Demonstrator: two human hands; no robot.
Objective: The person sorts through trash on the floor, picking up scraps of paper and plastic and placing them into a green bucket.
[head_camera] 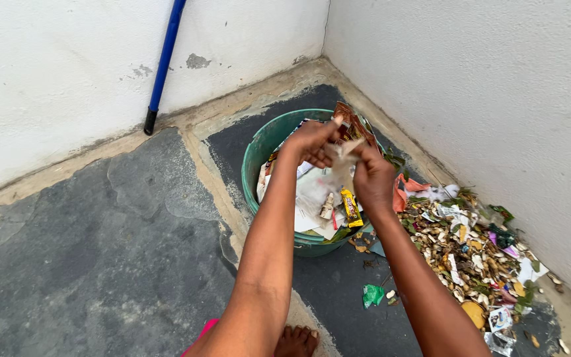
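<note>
Paper scraps sit pinched in my left hand and right hand, both closed on them above the green bucket; I'd keep them centred over it, clear of the litter pile.

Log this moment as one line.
left hand: holds wrappers | right hand: holds scraps | both over green bucket | litter pile right

Bucket in wall corner, holding papers. Litter heap on floor right of it. Pole leans on wall, left.
</note>
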